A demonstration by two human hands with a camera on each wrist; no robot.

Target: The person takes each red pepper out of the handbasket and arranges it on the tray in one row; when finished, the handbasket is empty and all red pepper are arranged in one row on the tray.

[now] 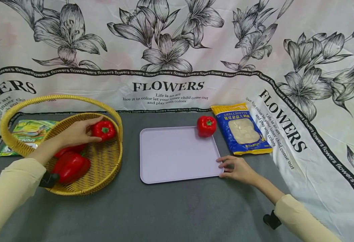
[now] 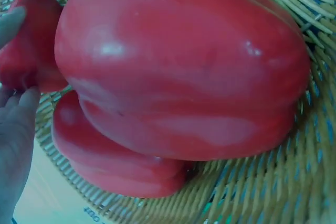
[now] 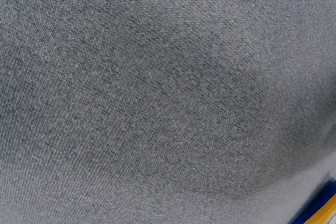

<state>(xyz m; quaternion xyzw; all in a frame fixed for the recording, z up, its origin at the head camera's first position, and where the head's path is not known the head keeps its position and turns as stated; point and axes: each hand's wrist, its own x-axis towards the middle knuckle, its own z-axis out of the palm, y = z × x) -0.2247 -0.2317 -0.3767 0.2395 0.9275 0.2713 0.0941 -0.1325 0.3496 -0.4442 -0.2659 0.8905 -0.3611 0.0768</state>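
In the head view my left hand (image 1: 77, 133) reaches into a yellow wicker basket (image 1: 110, 168) and grips a red bell pepper (image 1: 105, 130) between thumb and fingers. The left wrist view shows this pepper (image 2: 39, 40) at its left edge, with fingertips on both sides. Two more red bell peppers lie in the basket, a large one (image 2: 184, 66) close to the camera and another (image 2: 121, 166) partly behind it. My right hand (image 1: 238, 169) holds the near right corner of a pale lilac tray (image 1: 177, 154). Another red bell pepper (image 1: 206, 126) sits at the tray's far right corner.
A blue and yellow orecchiette bag (image 1: 241, 129) lies right of the tray. Behind the basket is a green and yellow packet (image 1: 33, 131), partly covered. The basket's tall handle (image 1: 65, 97) arches over the left forearm. A grey cloth (image 1: 164, 211) covers the table; flower-printed fabric (image 1: 170, 94) hangs behind.
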